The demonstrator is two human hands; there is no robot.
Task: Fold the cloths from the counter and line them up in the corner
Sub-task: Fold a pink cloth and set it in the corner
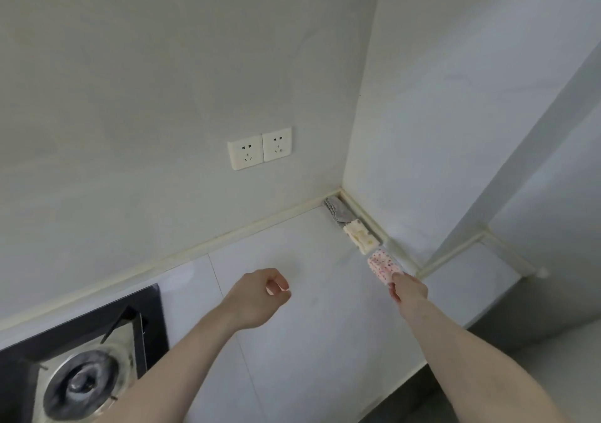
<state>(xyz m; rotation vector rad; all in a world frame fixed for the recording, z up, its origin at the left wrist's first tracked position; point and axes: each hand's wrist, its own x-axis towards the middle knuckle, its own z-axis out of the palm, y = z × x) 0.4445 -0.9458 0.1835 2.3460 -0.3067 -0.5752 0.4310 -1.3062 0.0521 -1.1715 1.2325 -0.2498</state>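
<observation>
The right hand (408, 287) pinches the folded pink cloth (383, 265) at its near end, on the tabletop (309, 341) by the wall. It sits at 5 o'clock from the yellow cloth (361, 236) and the grey cloth (338, 211). Slide it straight, close behind the yellow one. The left hand (260, 296) is loosely curled and holds nothing.

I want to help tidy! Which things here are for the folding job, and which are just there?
For the job: grey cloth, yellow cloth, pink speckled cloth, right hand touching it, left hand.

Just there: gas burner, wall sockets.

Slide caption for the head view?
Right hand sets pink speckled cloth behind yellow cloth and grey cloth.
</observation>
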